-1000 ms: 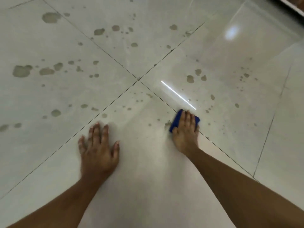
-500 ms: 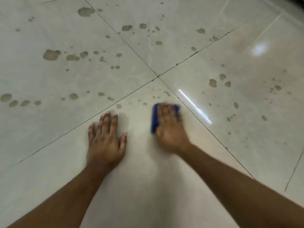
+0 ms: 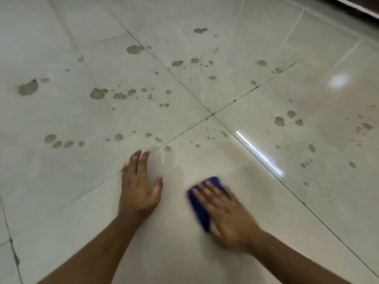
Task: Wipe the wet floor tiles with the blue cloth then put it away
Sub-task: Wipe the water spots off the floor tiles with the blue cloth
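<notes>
A person's right hand (image 3: 227,214), fingers straight and laid flat though blurred, presses a folded blue cloth (image 3: 200,203) onto a pale glossy floor tile (image 3: 184,253), on the near side of the grout cross (image 3: 212,114) where four tiles meet. The left hand (image 3: 139,187) rests palm-down with fingers extended and nothing held, just beside the cloth, its fingertips at the grout line running left from the cross. Grey water spots (image 3: 98,93) dot the tiles beyond the cross
</notes>
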